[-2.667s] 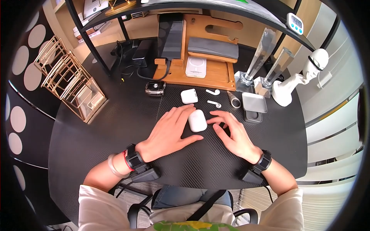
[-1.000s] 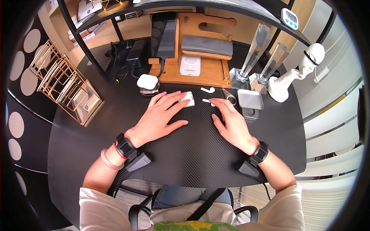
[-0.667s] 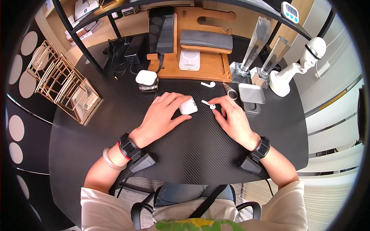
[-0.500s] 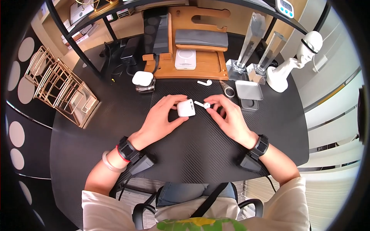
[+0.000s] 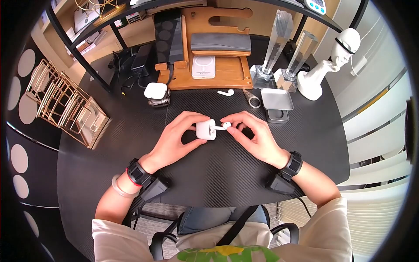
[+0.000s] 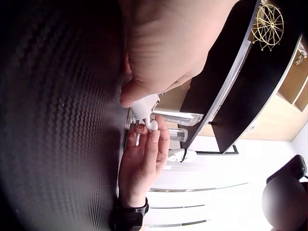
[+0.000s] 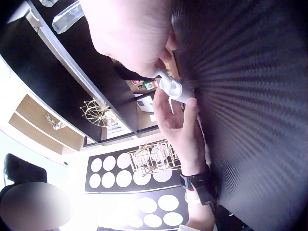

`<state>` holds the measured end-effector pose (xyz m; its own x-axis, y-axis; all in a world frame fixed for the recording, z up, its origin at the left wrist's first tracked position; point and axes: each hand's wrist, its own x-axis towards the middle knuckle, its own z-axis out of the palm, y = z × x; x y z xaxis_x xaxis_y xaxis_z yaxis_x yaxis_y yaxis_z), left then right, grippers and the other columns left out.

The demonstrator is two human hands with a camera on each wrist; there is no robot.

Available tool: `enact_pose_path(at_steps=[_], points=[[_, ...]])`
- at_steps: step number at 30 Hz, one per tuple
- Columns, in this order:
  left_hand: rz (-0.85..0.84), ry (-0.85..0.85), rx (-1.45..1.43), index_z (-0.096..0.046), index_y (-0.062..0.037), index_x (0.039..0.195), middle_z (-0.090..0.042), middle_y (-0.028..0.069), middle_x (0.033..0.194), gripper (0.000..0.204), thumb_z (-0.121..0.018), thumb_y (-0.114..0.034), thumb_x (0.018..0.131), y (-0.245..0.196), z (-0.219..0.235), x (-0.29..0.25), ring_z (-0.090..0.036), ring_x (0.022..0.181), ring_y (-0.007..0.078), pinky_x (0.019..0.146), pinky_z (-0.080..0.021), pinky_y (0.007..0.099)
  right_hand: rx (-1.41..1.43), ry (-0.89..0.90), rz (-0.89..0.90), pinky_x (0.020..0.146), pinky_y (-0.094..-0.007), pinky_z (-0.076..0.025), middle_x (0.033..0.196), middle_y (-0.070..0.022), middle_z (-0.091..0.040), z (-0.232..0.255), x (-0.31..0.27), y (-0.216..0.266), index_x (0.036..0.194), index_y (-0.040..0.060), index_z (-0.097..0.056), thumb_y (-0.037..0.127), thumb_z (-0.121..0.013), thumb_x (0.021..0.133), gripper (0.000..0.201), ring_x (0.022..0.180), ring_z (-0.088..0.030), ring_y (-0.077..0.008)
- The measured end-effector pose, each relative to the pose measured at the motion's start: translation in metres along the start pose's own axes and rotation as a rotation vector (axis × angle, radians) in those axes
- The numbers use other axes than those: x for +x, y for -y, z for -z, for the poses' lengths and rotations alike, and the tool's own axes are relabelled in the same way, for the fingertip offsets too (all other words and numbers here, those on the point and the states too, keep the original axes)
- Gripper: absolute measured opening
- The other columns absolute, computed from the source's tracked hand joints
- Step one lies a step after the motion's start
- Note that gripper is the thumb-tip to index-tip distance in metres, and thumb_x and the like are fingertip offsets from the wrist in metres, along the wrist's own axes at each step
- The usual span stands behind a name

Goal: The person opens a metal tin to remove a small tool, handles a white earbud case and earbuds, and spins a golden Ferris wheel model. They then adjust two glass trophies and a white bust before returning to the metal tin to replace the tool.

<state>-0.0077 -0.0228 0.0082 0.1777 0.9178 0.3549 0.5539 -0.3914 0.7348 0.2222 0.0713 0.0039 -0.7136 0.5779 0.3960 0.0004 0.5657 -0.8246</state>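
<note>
Centrally, the dark textured tabletop (image 5: 218, 185) fills most of the head view. At its far side stands the wooden stand (image 5: 179, 83), bearing a dark flat panel (image 5: 168, 41), a long grey case (image 5: 220, 43) and a white slab with a ring mark (image 5: 204, 67). A gold wire rack (image 5: 72, 105) sits far left; a white head-and-hand figure (image 5: 309, 83) stands far right, with two clear columns (image 5: 278, 41) between it and the wooden stand. Near the middle of the tabletop, the left hand (image 5: 171, 137) grips the white earbud case (image 5: 204, 130) between thumb and fingers, its face with the openings turned towards the right hand (image 5: 262, 139). That hand pinches the held earbud (image 5: 226, 125) by its head end, stem directed at the case. Right-wrist view shows two openings in the case; stem tip meets this face, though whether it has entered one cannot be told. Beyond the right hand lies an open grey tin (image 5: 277, 99); just to its left, a tapered grey piece with a ring end (image 5: 249, 96). Beyond the left hand, a white rounded box (image 5: 156, 91) rests on a dark glossy object (image 5: 159, 102). Smallest: a loose earbud (image 5: 229, 92), on the tabletop before the wooden stand.
</note>
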Motion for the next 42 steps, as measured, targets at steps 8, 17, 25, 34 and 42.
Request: enact_pose_path(at_steps=[8,17,25,34,42], points=[[0.138,0.083,-0.268,-0.053,-0.0038,0.128,-0.053,0.0088,0.129,0.054,-0.074,0.006,0.08,0.002,0.001,-0.002,-0.057,0.118,0.0205,0.099,-0.053,0.0357,0.096,-0.035,-0.057,0.07,-0.0283,-0.051,0.095,-0.0078,-0.068,-0.001,-0.001,0.0,0.127,0.0052,-0.05,0.009,-0.06,0.096,0.033,0.085,-0.066,-0.0158],[0.275,-0.166,-0.817,-0.043,-0.003,0.13,-0.049,0.0109,0.131,0.051,-0.066,0.009,0.086,0.013,0.005,0.0,-0.051,0.128,0.0298,0.105,-0.047,0.0401,0.011,-0.003,-0.097,0.069,-0.0262,-0.05,0.097,-0.0076,-0.065,-0.001,0.0,-0.007,0.12,0.0035,-0.054,0.007,-0.052,0.099,0.021,0.085,-0.065,-0.0139],[0.175,-0.257,-0.41,-0.041,-0.0042,0.128,-0.052,0.0096,0.126,0.057,-0.071,0.009,0.081,0.014,0.001,-0.003,-0.054,0.123,0.0228,0.097,-0.054,0.0365,-0.033,0.023,-0.076,0.067,-0.0258,-0.049,0.099,-0.0082,-0.063,-0.002,0.0,-0.011,0.117,0.0029,-0.057,0.003,-0.054,0.096,0.021,0.084,-0.064,-0.0137],[0.309,-0.194,-0.37,-0.045,-0.005,0.129,-0.054,0.0075,0.122,0.056,-0.076,-0.005,0.083,0.015,0.003,-0.003,-0.059,0.112,0.0178,0.091,-0.053,0.0333,-0.794,0.04,-0.026,0.066,-0.0456,-0.056,0.104,-0.0218,-0.053,-0.002,0.03,0.001,0.127,-0.0016,-0.048,0.015,-0.054,0.095,0.037,0.077,-0.065,-0.0392],[0.286,-0.158,-0.342,-0.046,-0.0048,0.128,-0.055,0.0069,0.12,0.055,-0.077,-0.008,0.083,0.017,0.007,-0.004,-0.059,0.109,0.0164,0.088,-0.053,0.031,-0.912,0.189,-0.048,0.064,-0.0436,-0.057,0.1,-0.0194,-0.055,-0.003,0.045,0.001,0.117,-0.0011,-0.055,0.015,-0.057,0.094,0.029,0.077,-0.066,-0.0368]])
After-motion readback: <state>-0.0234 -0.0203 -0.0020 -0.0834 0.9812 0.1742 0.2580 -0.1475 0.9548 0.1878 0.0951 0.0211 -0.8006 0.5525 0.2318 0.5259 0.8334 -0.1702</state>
